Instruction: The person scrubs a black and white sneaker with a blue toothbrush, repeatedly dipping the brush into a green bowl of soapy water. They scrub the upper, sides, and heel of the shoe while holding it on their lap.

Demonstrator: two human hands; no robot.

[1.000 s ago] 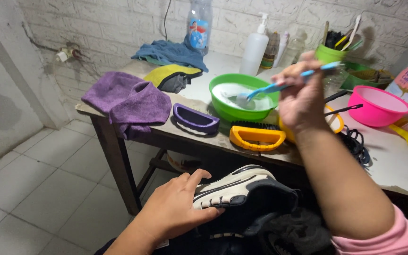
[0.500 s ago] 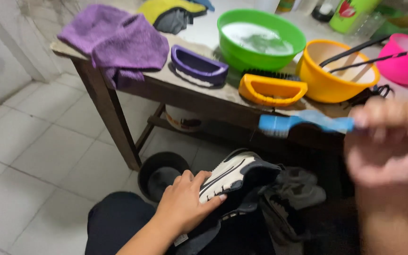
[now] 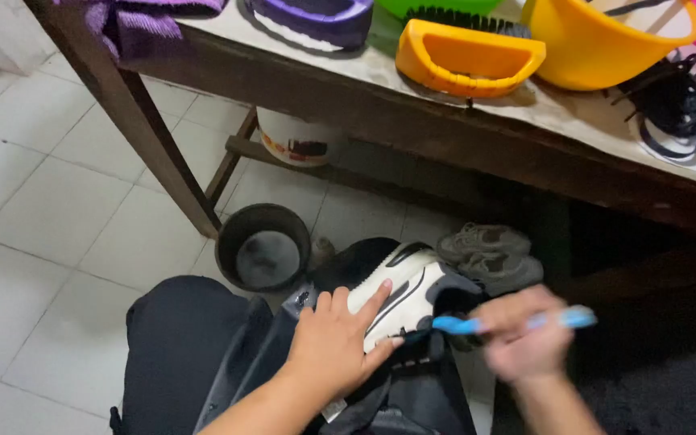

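Head view: left hand (image 3: 333,346) lies flat, fingers spread, pinning the white shoe (image 3: 400,292) on the lap. Right hand (image 3: 525,337), blurred, is clamped round a blue brush (image 3: 477,324) at the shoe's far side. A slipping palm could let the shoe roll. Beyond: dark bucket (image 3: 263,246), grey shoes (image 3: 489,254), table (image 3: 445,121) overhead.

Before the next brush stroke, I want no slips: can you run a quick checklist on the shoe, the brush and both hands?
1. Left hand flat on the white and black shoe: ok.
2. Right hand closed on the blue brush: ok.
3. Brush head at the shoe: ok.
4. Bristles wet: cannot tell, the picture is blurred there.
5. Shoe resting on the lap: ok.
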